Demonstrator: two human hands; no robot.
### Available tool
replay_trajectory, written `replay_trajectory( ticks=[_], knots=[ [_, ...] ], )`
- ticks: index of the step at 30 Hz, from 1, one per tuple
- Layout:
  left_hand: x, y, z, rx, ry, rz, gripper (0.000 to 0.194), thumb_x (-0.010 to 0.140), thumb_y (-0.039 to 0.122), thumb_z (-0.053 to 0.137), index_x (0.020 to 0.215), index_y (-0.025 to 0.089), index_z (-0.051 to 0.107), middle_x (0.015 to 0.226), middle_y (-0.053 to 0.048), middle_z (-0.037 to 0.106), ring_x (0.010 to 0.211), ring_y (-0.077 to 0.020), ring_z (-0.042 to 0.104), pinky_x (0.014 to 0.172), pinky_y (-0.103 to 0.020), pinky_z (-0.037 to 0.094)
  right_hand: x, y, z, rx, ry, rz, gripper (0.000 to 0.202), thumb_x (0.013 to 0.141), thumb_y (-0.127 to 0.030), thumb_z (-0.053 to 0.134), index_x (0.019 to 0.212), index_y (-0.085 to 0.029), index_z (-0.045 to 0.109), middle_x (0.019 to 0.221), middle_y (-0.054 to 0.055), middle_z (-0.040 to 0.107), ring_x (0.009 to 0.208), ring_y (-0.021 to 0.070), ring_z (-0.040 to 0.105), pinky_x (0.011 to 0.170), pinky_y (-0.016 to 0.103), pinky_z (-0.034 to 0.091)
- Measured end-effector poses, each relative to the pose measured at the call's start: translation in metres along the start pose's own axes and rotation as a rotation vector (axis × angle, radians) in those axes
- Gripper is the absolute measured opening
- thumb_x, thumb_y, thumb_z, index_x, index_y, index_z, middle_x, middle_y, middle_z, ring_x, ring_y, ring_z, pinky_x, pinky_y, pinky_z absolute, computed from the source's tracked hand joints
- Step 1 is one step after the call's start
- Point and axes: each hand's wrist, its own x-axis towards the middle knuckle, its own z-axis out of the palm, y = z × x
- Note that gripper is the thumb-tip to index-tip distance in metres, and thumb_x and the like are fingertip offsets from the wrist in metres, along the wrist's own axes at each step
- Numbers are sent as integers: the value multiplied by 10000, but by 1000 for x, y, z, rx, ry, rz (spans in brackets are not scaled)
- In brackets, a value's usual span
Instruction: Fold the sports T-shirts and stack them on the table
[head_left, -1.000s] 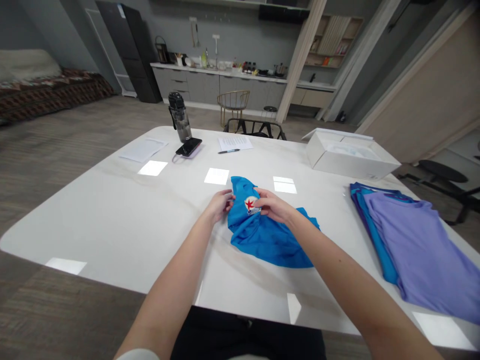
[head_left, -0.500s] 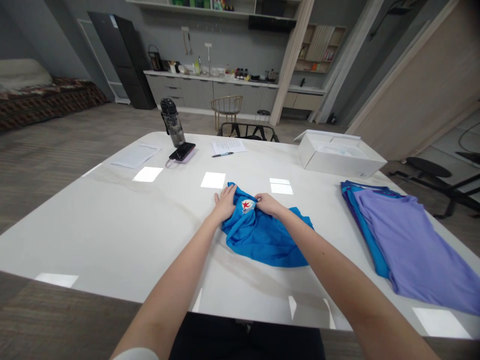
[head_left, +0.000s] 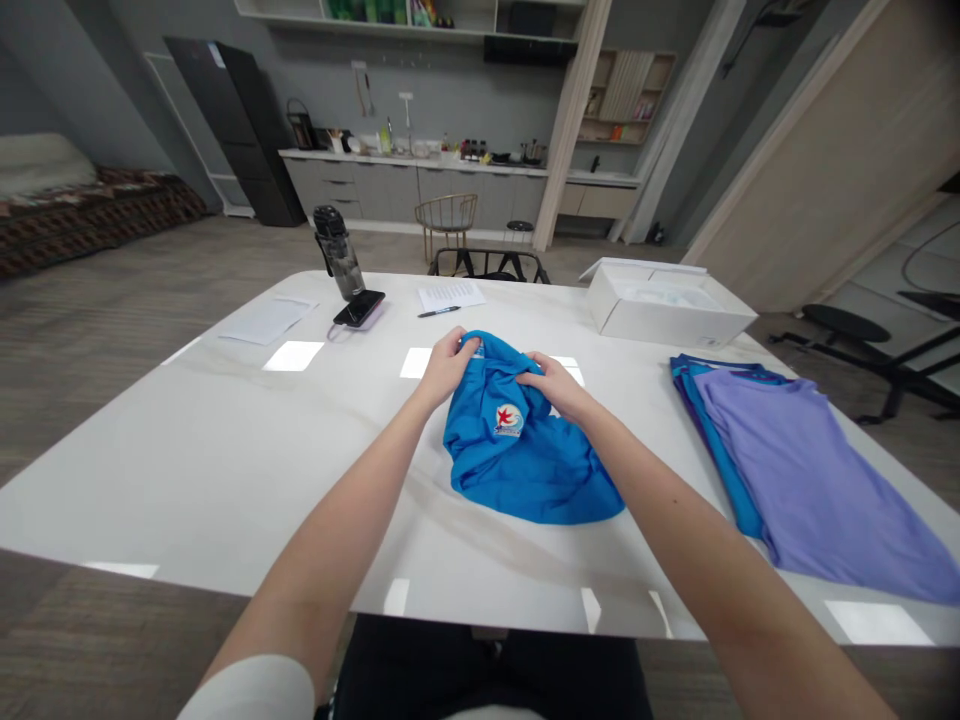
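A crumpled blue T-shirt [head_left: 525, 470] with a red-star logo on its front lies partly on the white table [head_left: 262, 470], its upper edge lifted off the surface. My left hand [head_left: 448, 368] pinches that edge on the left, beside a small white label. At the right of the same edge, my right hand [head_left: 553, 385] grips the cloth, thumb towards the middle. The lower part of the shirt spreads in folds towards me.
Folded garments lie at the right, a lilac shirt [head_left: 810, 470] on top. Behind them stands an open white box [head_left: 667, 315]. Further back are a pen [head_left: 439, 312], printed paper [head_left: 452, 293], a phone [head_left: 360, 308], a bottle [head_left: 341, 255] and more sheets [head_left: 270, 320].
Both hands have raised the shirt's upper edge away from the table and drawn it more open. The logo now faces me more fully, and the white label has come into view.
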Motion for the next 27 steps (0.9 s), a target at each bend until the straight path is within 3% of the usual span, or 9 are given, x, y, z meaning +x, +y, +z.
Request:
replay_trajectory(
  ticks=[3,5,10,14,18,22,24,27],
  knots=[
    [4,21,-4,97,20,71,217,902,413,606,827,211,581,720,23,589,698,-145,527,651,-248,407,-9,-11,-11,-136,-145,89,275,670,-299,764,927,-198,757,898,16,767,900,241,689,842,353,540],
    [4,33,-13,195,10,101,181,893,381,615,832,212,604,747,15,620,735,-157,554,687,-257,417,-15,-14,-22,-289,-158,121,186,658,-273,765,827,-196,763,812,11,756,833,240,686,766,333,540],
    [-2,53,-43,470,-11,121,165,872,383,652,820,226,650,748,0,660,754,-190,582,714,-285,416,-27,-21,-58,-534,79,37,188,669,-301,762,816,-198,705,714,11,701,674,184,624,617,271,473],
    [-6,63,-60,454,-42,78,236,837,446,694,776,221,656,722,-1,656,743,-195,581,693,-280,423,-34,-31,-78,-568,219,-13,226,744,-383,700,875,-200,682,734,25,694,660,176,601,600,266,439],
    [-12,67,-67,184,-253,-109,374,789,547,729,719,188,651,682,-7,638,683,-179,581,640,-277,439,-39,-36,-81,-563,351,-103,231,772,-428,640,856,-213,631,709,6,662,642,171,563,590,268,414],
    [-24,63,-68,-99,-426,-308,409,734,552,789,860,170,714,839,-62,718,814,-215,661,736,-313,503,-40,-31,-78,-486,467,-177,201,765,-417,617,779,-218,603,701,2,623,681,178,556,612,274,423],
    [-30,58,-66,-142,-514,-394,440,700,533,825,944,180,726,909,-79,733,847,-221,680,753,-321,517,-39,-28,-77,-394,543,-159,208,769,-426,615,817,-224,603,647,-19,581,619,171,521,579,274,406],
    [-39,46,-62,-65,-640,-462,470,598,437,902,972,213,727,840,-36,716,730,-183,662,653,-282,500,-37,-25,-79,-317,674,-117,239,788,-440,601,882,-223,630,587,-40,536,542,161,461,554,280,386]
  ],
)
